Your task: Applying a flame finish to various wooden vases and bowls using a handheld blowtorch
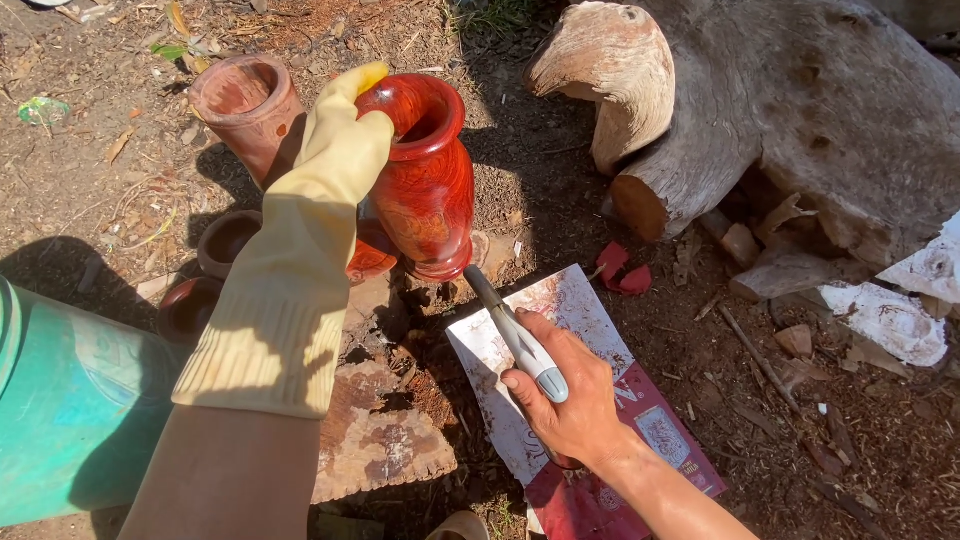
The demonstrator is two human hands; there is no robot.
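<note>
At upper centre, the gloved left hand [340,140] grips the glossy red wooden vase [425,180], tilting it steady; the bare right hand [570,395] closes its fingers round a grey-handled brush [515,335] touching the base.

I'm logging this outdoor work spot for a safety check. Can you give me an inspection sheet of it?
Surface: bare dirt ground strewn with wood chips; flat wood slab under the work.
Job's things: glossy red wooden vase, tilted; grey-handled brush with its tip at the vase base.
Clutter: unfinished vase, small bowls, stained printed sheet, green barrel, red scraps.
Hands: gloved left hand grips the vase rim; bare right hand holds the brush.
Cables: nothing seen.
Surroundings: large tree stump, dry leaves.
</note>
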